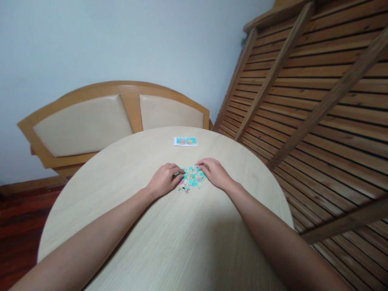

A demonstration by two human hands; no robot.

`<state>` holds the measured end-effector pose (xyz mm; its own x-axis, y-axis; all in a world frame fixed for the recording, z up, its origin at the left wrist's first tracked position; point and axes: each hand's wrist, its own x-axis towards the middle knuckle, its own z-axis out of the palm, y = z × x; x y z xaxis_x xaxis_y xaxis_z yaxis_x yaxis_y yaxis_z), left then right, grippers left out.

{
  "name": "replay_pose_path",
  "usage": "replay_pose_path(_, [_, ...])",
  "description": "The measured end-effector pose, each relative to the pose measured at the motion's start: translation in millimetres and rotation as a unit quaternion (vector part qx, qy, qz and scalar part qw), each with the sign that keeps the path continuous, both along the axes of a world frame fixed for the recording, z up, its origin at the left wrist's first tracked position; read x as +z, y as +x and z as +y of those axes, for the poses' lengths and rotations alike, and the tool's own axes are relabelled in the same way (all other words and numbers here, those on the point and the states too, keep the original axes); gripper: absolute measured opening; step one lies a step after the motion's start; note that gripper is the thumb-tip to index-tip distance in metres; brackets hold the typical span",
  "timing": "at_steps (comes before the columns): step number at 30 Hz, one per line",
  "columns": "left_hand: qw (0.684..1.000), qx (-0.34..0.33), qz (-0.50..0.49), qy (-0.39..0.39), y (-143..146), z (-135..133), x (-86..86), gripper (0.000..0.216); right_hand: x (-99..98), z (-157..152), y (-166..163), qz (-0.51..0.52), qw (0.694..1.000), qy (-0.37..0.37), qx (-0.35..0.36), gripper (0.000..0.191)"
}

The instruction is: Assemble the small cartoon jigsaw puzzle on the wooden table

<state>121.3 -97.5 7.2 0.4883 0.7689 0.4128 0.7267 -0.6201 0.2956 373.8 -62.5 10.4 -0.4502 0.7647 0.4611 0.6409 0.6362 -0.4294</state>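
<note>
One head-worn view, looking forward and down over a round table.

The camera sits above the near edge of the round pale wood-grain table, facing across it toward a pale blue wall. Both bare forearms run in from the bottom corners, and the left hand and right hand lie mid-frame at arm's length. The wide lens bends the slatted brown wooden frame at right.
</note>
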Motion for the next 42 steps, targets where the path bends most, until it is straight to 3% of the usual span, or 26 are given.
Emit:
replay_pose_path(9, [0.999,-0.047,0.017,-0.003,0,2,-4.2,0.021,-7.4,5,3,-0.027,0.997,-0.011,-0.074,0.014])
replay_pose_path(17, [0.999,-0.050,0.013,0.000,2,1,-0.1,0.016,-7.1,-1,-1,-0.051,0.999,0.012,0.001,0.015])
replay_pose_path(24, [0.999,-0.041,0.018,0.005,2,1,1.1,0.016,-5.3,-2,0,-0.069,0.997,0.023,0.015,0.013])
replay_pose_path(35, [0.994,0.048,0.071,0.066,0,0,6.9,0.019,-9.8,2,-2,-0.098,0.994,0.038,0.019,0.023])
replay_pose_path(42, [0.992,0.028,0.096,0.075,2,-1,5.2,0.016,-4.2,-3,-4,-0.106,0.993,0.041,0.019,0.017])
